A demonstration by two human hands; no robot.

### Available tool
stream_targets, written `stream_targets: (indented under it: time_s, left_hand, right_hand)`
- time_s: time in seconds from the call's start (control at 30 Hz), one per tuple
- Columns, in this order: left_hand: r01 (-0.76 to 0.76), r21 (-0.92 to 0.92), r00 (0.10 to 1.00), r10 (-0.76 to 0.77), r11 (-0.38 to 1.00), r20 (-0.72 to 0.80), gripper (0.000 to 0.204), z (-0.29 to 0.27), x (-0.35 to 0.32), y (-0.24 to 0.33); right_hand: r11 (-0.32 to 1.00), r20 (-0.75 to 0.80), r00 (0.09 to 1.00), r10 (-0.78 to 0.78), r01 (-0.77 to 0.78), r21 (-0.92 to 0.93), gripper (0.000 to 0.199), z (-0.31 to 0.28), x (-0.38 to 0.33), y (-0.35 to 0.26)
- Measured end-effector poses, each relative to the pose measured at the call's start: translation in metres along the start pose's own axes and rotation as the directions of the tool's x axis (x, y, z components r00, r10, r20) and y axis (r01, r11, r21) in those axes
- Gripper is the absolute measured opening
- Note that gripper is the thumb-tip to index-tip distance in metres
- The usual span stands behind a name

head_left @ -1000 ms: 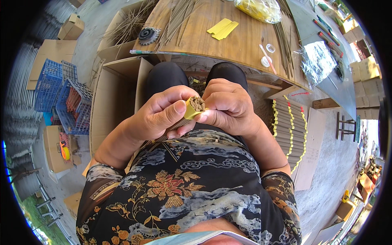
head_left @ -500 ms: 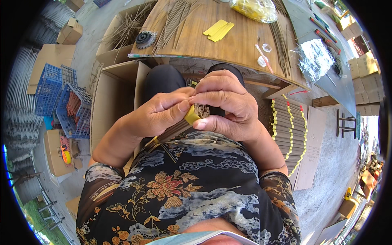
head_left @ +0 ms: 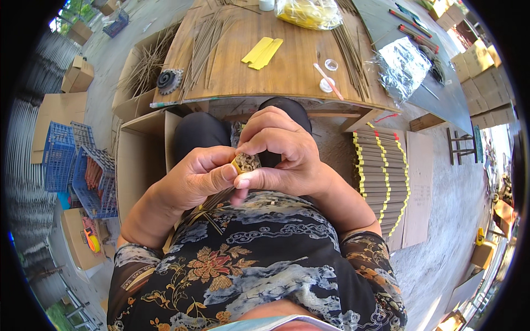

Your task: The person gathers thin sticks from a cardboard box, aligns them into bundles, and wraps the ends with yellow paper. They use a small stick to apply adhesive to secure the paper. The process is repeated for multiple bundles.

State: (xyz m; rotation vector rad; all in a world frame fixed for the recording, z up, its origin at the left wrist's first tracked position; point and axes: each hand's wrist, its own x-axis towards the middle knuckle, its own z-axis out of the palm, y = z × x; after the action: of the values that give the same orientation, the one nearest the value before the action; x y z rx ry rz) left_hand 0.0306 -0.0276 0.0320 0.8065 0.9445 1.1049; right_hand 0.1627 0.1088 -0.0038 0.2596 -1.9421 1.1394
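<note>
Over my lap, both hands close around one bundle of thin brown sticks. My left hand grips the bundle from the left, thumb near its yellow-banded end. My right hand curls over the top of that end, fingers bent, thumb beneath. The bundle's long part runs down-left under my left palm toward my patterned shirt and is mostly hidden.
A wooden table stands ahead with loose sticks, yellow paper strips, a plastic bag and a small dish. Banded stick bundles lie at right. A cardboard box and blue crates sit at left.
My right hand has moved over the bundle's end, covering what was plainly visible a second ago. The hands have shifted slightly forward, away from my body.
</note>
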Motion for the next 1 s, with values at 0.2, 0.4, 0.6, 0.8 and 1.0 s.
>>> stream_targets:
  time_s: [0.2, 0.4, 0.6, 0.8, 1.0]
  left_hand:
    - [-0.129, -0.018, 0.982, 0.125, 0.991, -0.142, 0.033, -0.008, 0.025, 0.001]
    - [-0.418, 0.168, 0.858, 0.449, 0.893, -0.248, 0.033, -0.010, 0.046, 0.031]
    - [-0.523, 0.244, 0.786, 0.573, 0.816, -0.230, 0.032, 0.002, 0.086, 0.039]
    - [-0.541, 0.267, 0.779, 0.595, 0.797, -0.197, 0.030, 0.000, 0.109, 0.036]
    - [-0.530, 0.261, 0.791, 0.581, 0.807, -0.190, 0.030, 0.003, 0.131, 0.025]
  right_hand:
    - [0.914, -0.044, 0.945, 0.325, -0.302, 0.272, 0.040, -0.034, -0.006, 0.020]
    - [0.230, -0.586, 0.568, 0.578, -0.802, -0.551, 0.049, -0.131, -0.067, 0.111]
    - [0.321, -0.583, 0.481, 0.655, -0.875, -0.361, 0.027, -0.129, -0.085, 0.137]
    - [0.509, -0.647, 0.493, 0.582, -0.841, -0.184, 0.017, -0.134, -0.069, 0.078]
    - [0.347, -0.534, 0.699, 0.477, -0.707, -0.616, 0.013, -0.138, -0.074, 0.063]
